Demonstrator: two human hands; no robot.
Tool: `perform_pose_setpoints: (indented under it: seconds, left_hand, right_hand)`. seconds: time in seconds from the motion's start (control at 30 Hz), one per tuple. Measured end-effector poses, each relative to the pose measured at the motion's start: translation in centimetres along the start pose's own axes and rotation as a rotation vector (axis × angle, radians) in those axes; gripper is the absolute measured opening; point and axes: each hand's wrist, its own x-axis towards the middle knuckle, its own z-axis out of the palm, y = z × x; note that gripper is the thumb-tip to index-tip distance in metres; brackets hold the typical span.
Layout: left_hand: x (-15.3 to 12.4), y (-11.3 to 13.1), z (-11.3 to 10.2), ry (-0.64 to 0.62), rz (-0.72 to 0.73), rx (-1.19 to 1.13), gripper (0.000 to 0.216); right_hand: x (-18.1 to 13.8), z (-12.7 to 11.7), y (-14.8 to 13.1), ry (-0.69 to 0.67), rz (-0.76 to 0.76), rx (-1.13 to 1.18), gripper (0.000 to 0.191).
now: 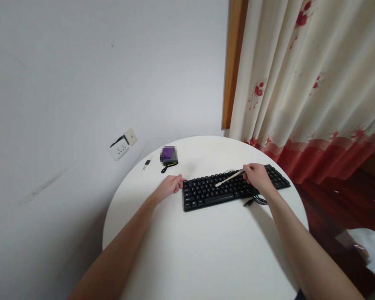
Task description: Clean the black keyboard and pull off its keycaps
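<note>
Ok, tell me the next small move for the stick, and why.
Probably draw the stick lightly along the keyboard: the right hand grips one end, the other end sits over the keys, and the left hand is at the keyboard's left edge.

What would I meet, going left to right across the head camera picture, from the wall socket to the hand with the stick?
Wall socket → square wall plate → small black thing → left hand → stick → right hand.
</note>
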Motion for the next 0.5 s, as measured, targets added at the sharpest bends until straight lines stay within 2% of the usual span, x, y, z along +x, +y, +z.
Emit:
perform_pose_setpoints:
  seconds: [0.23, 0.37, 0.5]
  left_hand:
    - [-0.2, 0.4, 0.1, 0.018, 0.011, 0.047, 0.06]
    - [-0.1, 0.2, 0.1, 0.005, 0.007, 0.015, 0.061]
    - [0.2, -0.2, 0.0, -0.005, 0.002, 0.0, 0.062]
  right_hand:
    - [0.2, 0.9, 0.1, 0.064, -0.007, 0.119, 0.02]
    - [0.2, 1.2, 0.1, 0.021, 0.053, 0.178, 0.017]
    - [0.6, 0.7, 0.8, -0.034, 0.146, 0.139, 0.018]
